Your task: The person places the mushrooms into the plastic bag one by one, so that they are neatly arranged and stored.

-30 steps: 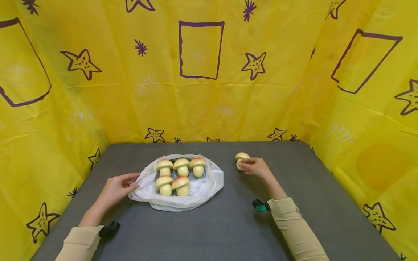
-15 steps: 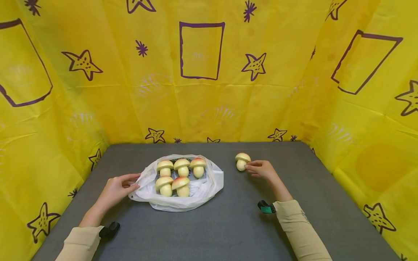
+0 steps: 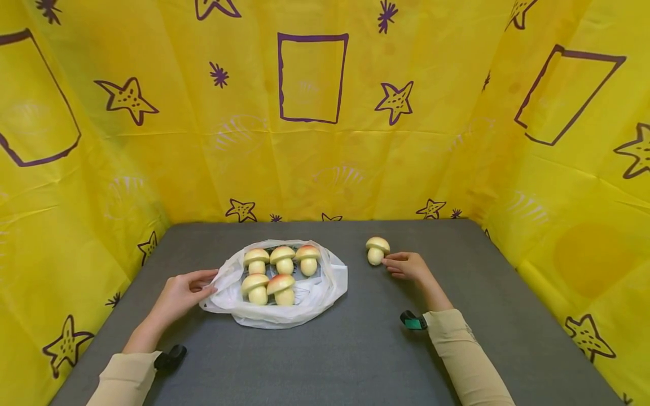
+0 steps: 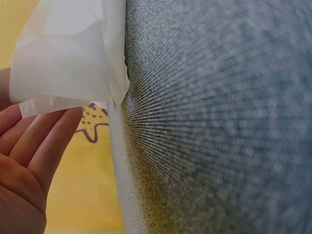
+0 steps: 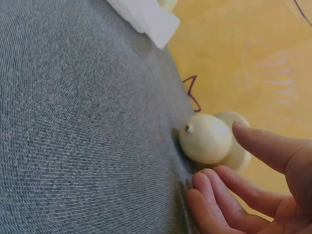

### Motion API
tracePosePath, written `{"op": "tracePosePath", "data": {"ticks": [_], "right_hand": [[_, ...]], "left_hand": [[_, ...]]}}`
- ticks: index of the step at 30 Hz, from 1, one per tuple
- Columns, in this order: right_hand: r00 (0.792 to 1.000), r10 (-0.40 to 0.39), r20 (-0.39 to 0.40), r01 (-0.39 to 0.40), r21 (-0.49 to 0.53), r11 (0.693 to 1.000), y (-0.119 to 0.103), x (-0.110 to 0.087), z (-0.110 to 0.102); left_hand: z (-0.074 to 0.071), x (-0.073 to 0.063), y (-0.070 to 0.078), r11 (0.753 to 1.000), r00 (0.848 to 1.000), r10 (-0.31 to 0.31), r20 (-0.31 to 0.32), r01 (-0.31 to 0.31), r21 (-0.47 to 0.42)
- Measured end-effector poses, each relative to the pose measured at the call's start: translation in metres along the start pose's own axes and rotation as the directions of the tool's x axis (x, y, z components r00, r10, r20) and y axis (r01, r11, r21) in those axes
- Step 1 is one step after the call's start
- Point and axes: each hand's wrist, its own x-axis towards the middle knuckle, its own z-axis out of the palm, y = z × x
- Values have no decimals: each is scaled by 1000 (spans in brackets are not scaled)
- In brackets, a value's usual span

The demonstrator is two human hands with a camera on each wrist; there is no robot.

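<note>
My left hand (image 3: 180, 293) pinches the left edge of a white plastic bag (image 3: 223, 301), its thumb and fingers on the film in the left wrist view too. Inside the bag's wide mouth lie several pale yellow toy mushrooms (image 3: 258, 294), some with reddish caps. One more toy mushroom (image 3: 376, 256) lies apart on the table to the right, cap toward the back. Just right of its stem is my right hand (image 3: 408, 265). In the right wrist view its thumb and fingers are spread apart, fingertips close to the mushroom (image 5: 207, 140) without gripping it.
A dark grey cloth-covered table (image 3: 304, 366) carries everything. Yellow fabric (image 3: 325, 169) with purple star drawings encloses its back and sides. Each wrist wears a small dark camera band (image 3: 171, 358). A white flap of the bag (image 3: 339, 277) sticks out on its right side.
My right hand has let go of the lone mushroom and drawn back slightly to the right, leaving it on the table. The left hand and bag have stayed put.
</note>
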Motion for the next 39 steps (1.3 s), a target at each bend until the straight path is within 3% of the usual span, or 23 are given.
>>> {"op": "tracePosePath", "data": {"ticks": [6, 14, 26, 39], "right_hand": [[999, 32, -8, -31, 24, 999, 5, 4, 3], [999, 15, -35, -13, 50, 999, 8, 10, 9], [994, 18, -112, -21, -33, 999, 9, 14, 17], [976, 56, -213, -81, -112, 990, 3, 15, 26]], "left_hand": [[-1, 0, 1, 1000, 1000, -7, 5, 7, -1], [-2, 1, 2, 1000, 1000, -7, 4, 7, -1], [-4, 0, 3, 1000, 1000, 3, 2, -3, 1], [-3, 1, 2, 1000, 1000, 13, -5, -13, -5]]}}
